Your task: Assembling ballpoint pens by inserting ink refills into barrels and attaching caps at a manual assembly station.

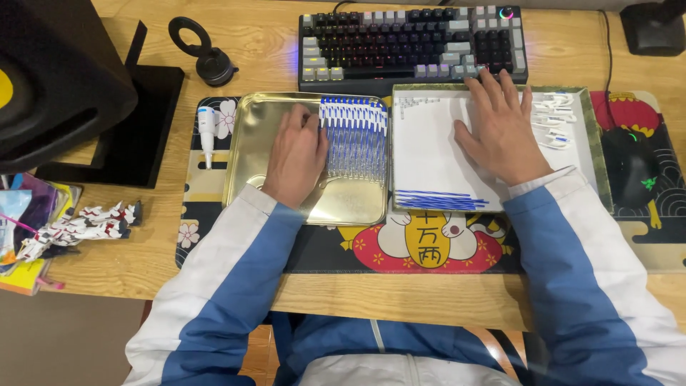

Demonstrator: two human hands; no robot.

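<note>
left hand [296, 154] beside pens [355, 136] in gold tin [239, 154], right hand [502, 129] on paper [429, 143]

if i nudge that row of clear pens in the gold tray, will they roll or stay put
The pens look round and slim, lying side by side on the smooth metal tray, so they would probably roll or slide easily. They seem light, likely thin plastic. The left hand rests against the row's edge, and the tray's raised rim would likely stop any that scatter.
</note>
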